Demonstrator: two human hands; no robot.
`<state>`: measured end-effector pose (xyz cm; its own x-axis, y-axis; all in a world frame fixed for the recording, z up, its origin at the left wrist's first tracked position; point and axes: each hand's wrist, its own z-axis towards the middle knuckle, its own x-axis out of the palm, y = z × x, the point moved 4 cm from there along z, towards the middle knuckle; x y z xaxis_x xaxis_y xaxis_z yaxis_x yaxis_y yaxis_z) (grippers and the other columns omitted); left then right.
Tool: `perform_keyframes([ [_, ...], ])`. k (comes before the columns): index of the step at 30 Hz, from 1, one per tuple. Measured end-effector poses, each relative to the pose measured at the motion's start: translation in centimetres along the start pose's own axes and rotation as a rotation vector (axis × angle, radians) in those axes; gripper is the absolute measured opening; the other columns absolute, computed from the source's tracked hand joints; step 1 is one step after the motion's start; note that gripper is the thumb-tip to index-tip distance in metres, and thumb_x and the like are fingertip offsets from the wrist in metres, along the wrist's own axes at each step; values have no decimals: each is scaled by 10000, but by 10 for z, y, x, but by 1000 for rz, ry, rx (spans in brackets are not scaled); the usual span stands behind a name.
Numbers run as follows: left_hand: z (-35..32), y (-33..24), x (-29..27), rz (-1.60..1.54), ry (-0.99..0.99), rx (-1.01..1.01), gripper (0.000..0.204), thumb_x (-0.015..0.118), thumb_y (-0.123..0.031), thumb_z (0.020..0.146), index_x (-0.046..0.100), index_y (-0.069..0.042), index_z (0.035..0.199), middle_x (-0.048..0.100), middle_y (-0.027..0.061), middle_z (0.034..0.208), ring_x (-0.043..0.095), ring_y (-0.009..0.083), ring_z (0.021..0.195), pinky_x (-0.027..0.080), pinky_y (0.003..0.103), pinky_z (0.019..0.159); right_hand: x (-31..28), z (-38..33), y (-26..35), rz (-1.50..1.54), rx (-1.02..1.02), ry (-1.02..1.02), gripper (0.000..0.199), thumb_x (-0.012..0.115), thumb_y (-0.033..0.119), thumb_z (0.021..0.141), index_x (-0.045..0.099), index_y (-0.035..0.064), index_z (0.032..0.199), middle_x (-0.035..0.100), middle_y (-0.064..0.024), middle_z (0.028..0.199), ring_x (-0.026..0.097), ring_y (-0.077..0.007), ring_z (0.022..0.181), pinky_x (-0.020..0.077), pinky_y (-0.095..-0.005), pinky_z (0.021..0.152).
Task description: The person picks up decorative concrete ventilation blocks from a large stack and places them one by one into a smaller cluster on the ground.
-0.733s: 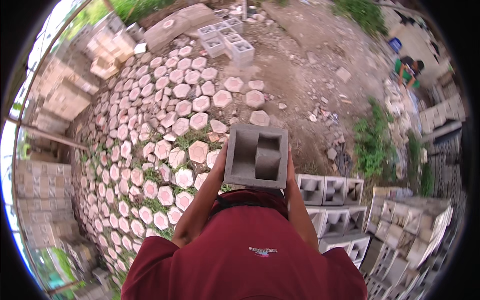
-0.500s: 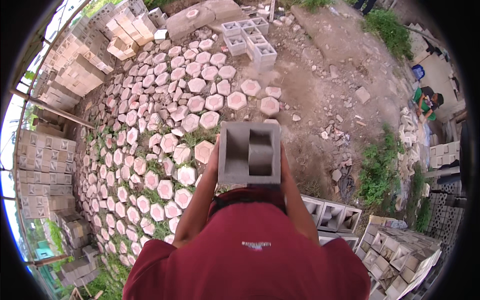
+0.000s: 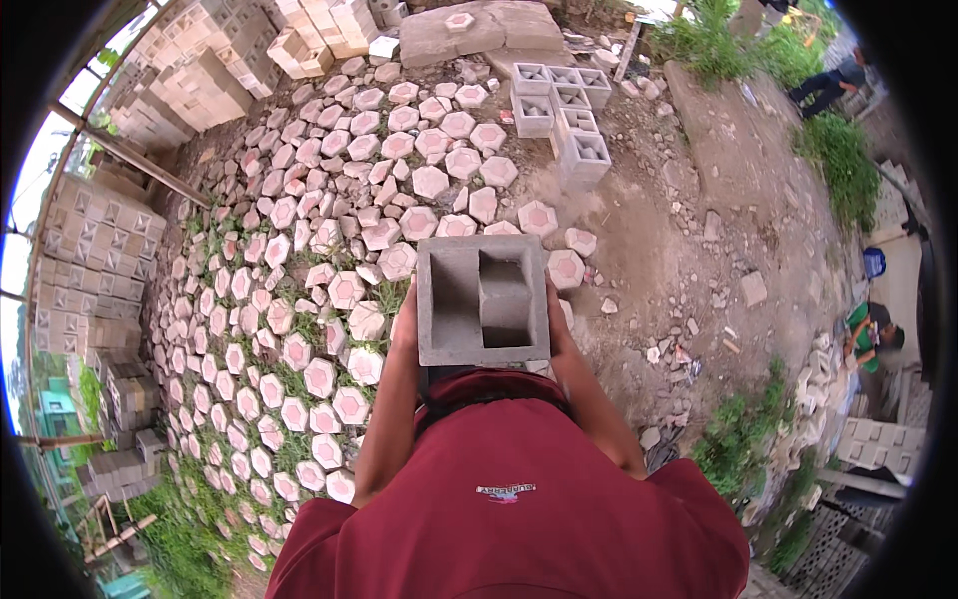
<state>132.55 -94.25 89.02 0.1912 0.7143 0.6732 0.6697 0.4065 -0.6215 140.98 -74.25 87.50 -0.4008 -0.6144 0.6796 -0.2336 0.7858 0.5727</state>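
Observation:
A grey hollow concrete block [image 3: 507,299] is held up in front of my waist, its open cells facing up: one long cell on the left and two smaller ones on the right. My left hand [image 3: 406,317] presses against its left side and my right hand [image 3: 556,317] against its right side. The block hides most of the fingers on both hands. Beyond it on the dirt stands a group of similar grey hollow blocks [image 3: 583,168], set close together.
Hexagonal pavers [image 3: 344,290] with pink centres cover the ground ahead and left, with grass between some. Tall stacks of pale blocks [image 3: 95,240] line the left. Rubble [image 3: 753,290] lies on the dirt at right. A person in green [image 3: 866,339] sits far right; another person [image 3: 833,85] is at top right.
My view has turned so that the group of blocks now appears farther right and lower. The block stays between my hands. The block stacks at lower right have left the view.

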Motion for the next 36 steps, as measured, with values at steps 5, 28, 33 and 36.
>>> perform_keyframes([
  [5, 89, -50, -23, -24, -21, -4, 576, 299, -447, 965, 354, -32, 1361, 458, 116, 1311, 466, 248, 1180, 372, 366, 1008, 8, 104, 22, 14, -3, 24, 681, 391, 613, 872, 415, 108, 1329, 513, -105, 1233, 539, -233, 1068, 450, -385, 912],
  [28, 572, -321, 23, 256, 195, -206, 568, 356, -467, 948, 455, -24, 1289, 537, 121, 1224, 556, 237, 1069, 459, 353, 908, 95, 497, 242, 76, -281, -357, 716, 339, 638, 879, 467, 55, 1274, 563, -117, 1156, 563, -226, 1021, 471, -347, 877],
  [33, 700, -349, 46, 252, 240, -159, 553, 331, -442, 959, 443, -23, 1302, 533, 121, 1235, 548, 244, 1086, 456, 352, 914, 106, 595, 324, 154, -343, -139, 729, 355, 630, 879, 432, 36, 1296, 545, -131, 1192, 557, -230, 1036, 457, -339, 899],
  [36, 771, -368, 69, 235, 252, -149, 530, 373, -413, 948, 428, -24, 1303, 539, 120, 1212, 568, 242, 1042, 477, 360, 886, 91, 650, 373, 108, -266, -141, 684, 409, 563, 895, 420, 11, 1299, 522, -125, 1222, 515, -221, 1099, 413, -345, 947],
])
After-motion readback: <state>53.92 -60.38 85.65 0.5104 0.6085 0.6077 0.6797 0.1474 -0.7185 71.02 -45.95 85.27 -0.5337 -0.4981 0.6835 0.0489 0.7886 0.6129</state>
